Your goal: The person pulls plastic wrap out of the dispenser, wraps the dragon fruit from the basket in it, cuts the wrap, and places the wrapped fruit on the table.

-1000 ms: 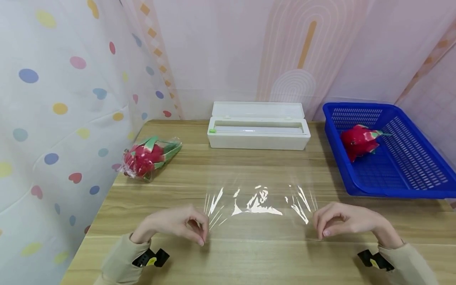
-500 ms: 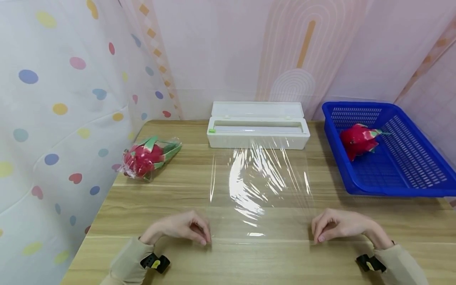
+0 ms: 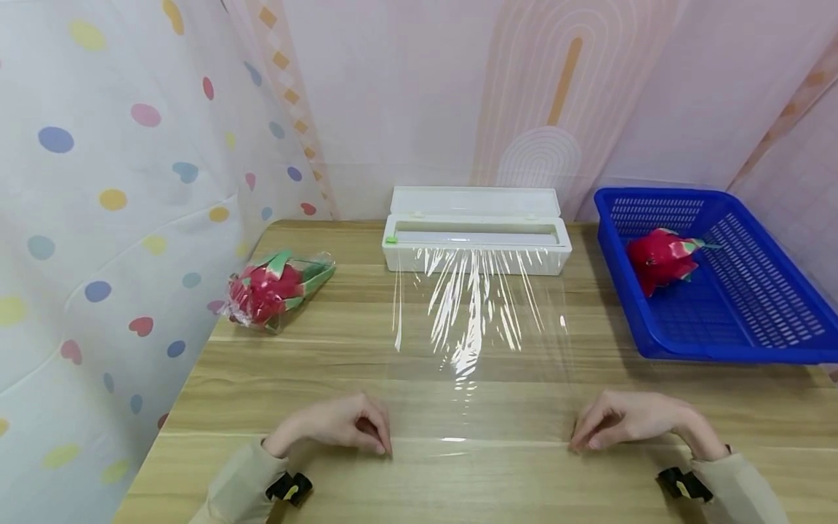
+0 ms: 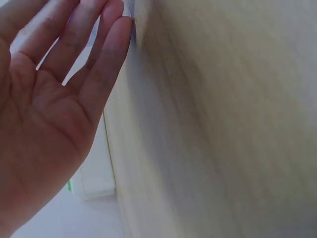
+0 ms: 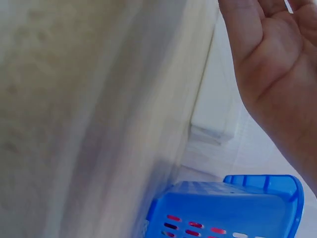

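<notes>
Stretching from the white oblong plastic dispenser box (image 3: pixel 476 240) at the back of the pale wooden table (image 3: pixel 314 364), a clear sheet of cling film (image 3: pixel 478 342) runs toward the person and reaches the near edge, where both hands pin its front corners. The left hand (image 3: pixel 343 428) has its fingers curled down, pinching the film's left corner against the wood; the right hand (image 3: pixel 618 423) does the same at the right corner. The film lies drawn out and fairly flat, though ripples catch the light near the box, and as far as can be told it is not yet cut from the roll, since its far end runs right up to the box's slot. So the pulling-out looks largely done, while severing the sheet and wrapping anything in it look still to do. One red dragon fruit already sheathed in clear wrap (image 3: pixel 273 290) lies at the table's left edge, well apart from the film; a bare red dragon fruit (image 3: pixel 661 258) sits in the blue perforated plastic basket (image 3: pixel 753 342) on the right.

The head view alone shows the whole layout and the curled fingertips. The left wrist view shows only the palm (image 4: pixel 44 124) and blurred wood, with a sliver of the white box low in the frame; the film is not discernible there. The right wrist view shows the palm (image 5: pixel 277 74), the box's end and the basket's blue wall (image 5: pixel 223 208) with red showing through its slots.
</notes>
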Demonstrator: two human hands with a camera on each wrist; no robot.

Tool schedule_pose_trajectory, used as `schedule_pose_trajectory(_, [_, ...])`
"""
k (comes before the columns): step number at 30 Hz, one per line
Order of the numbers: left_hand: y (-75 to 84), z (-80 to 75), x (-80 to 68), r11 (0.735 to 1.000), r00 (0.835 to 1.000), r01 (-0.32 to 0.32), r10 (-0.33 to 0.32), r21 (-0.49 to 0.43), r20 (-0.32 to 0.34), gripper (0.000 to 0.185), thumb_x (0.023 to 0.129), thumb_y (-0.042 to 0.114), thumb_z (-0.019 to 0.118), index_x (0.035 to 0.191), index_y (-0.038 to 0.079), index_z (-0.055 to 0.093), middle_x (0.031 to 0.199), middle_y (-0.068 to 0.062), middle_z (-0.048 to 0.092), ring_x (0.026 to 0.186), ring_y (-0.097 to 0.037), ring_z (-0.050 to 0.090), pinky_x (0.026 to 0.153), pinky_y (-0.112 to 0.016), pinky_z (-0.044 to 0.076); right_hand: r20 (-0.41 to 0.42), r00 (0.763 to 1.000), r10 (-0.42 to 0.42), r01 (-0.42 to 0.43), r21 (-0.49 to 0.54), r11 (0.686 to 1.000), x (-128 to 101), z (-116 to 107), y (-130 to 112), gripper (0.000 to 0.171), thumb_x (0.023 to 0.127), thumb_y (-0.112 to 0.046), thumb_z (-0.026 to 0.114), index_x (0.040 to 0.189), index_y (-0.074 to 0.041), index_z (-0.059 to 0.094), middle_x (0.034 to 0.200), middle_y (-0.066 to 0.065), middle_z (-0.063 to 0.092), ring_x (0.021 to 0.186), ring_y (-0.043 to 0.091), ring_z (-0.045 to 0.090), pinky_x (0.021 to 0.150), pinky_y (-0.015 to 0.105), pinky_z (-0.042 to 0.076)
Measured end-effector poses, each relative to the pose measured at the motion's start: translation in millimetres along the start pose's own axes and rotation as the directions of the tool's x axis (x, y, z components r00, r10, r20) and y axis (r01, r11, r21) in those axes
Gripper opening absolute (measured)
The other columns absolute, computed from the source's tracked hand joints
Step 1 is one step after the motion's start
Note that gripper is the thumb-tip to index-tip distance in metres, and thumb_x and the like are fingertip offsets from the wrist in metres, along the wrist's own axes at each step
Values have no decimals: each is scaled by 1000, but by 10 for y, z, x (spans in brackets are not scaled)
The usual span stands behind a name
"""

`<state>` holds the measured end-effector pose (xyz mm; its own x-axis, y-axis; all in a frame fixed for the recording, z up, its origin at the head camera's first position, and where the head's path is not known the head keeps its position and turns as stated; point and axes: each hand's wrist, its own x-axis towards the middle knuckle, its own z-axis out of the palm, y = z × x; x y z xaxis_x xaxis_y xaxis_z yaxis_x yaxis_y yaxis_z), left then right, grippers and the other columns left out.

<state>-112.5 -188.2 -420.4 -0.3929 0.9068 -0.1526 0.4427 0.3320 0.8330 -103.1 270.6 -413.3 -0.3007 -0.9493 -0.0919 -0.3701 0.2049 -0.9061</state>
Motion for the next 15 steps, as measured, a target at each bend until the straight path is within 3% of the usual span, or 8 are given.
schedule_pose_trajectory(3, [49, 22, 22, 996, 996, 81, -80, 37, -26, 19, 89, 22, 64, 99, 8, 72, 89, -2, 72, 77, 7, 58, 69, -14, 53, 17, 998, 57, -58, 60, 997, -48, -11, -34, 34, 94, -6, 53, 125, 7, 56, 113, 18, 69, 106, 11, 66, 86, 24, 55])
schedule_pose_trajectory(5, [44, 34, 43, 995, 994, 101, -100, 25, -49, 22, 90, 23, 62, 103, 7, 71, 86, -1, 73, 72, 7, 59, 65, -14, 52, 28, 996, 81, -83, 108, 991, -72, -17, -38, 36, 95, -6, 52, 128, 9, 53, 115, 19, 68, 109, 11, 65, 88, 24, 55])
schedule_pose_trajectory(7, [21, 46, 72, 994, 993, 83, -76, 72, -87, 21, 90, 22, 63, 104, 8, 70, 79, 1, 71, 67, 8, 55, 61, -13, 49, 33, 995, 92, -96, 145, 985, -90, -18, -37, 36, 95, -6, 52, 128, 10, 53, 115, 21, 67, 110, 11, 64, 89, 22, 54])
schedule_pose_trajectory(9, [5, 59, 106, 984, 992, 25, -2, 177, -130, 19, 86, 18, 68, 102, 8, 70, 77, 2, 68, 67, 7, 53, 61, -12, 48, 41, 994, 103, -108, 181, 977, -105, -19, -38, 36, 95, -5, 52, 128, 11, 52, 115, 22, 67, 111, 10, 64, 90, 21, 53])
schedule_pose_trajectory(10, [1, 66, 118, 970, 988, -1, 39, 243, -149, 19, 83, 16, 70, 101, 9, 70, 77, 3, 65, 67, 6, 51, 61, -10, 48, 43, 993, 107, -114, 194, 974, -109, -20, -41, 36, 95, -4, 52, 128, 11, 52, 115, 23, 67, 111, 10, 63, 91, 21, 53])
schedule_pose_trajectory(13, [9, 90, 143, 880, 968, -43, 154, 473, -198, 23, 76, 16, 77, 98, 14, 70, 82, 6, 59, 71, 4, 49, 64, -7, 44, 47, 992, 119, -126, 216, 968, -115, -19, -42, 36, 95, -4, 52, 128, 12, 51, 115, 23, 66, 112, 10, 63, 91, 20, 52])
schedule_pose_trajectory(15, [21, 105, 142, 824, 960, -29, 180, 566, -213, 28, 73, 18, 79, 100, 17, 70, 91, 5, 58, 75, 0, 50, 67, -9, 45, 50, 991, 121, -129, 216, 968, -115, -16, -38, 36, 95, -4, 52, 128, 11, 52, 116, 23, 66, 112, 10, 63, 92, 21, 52])
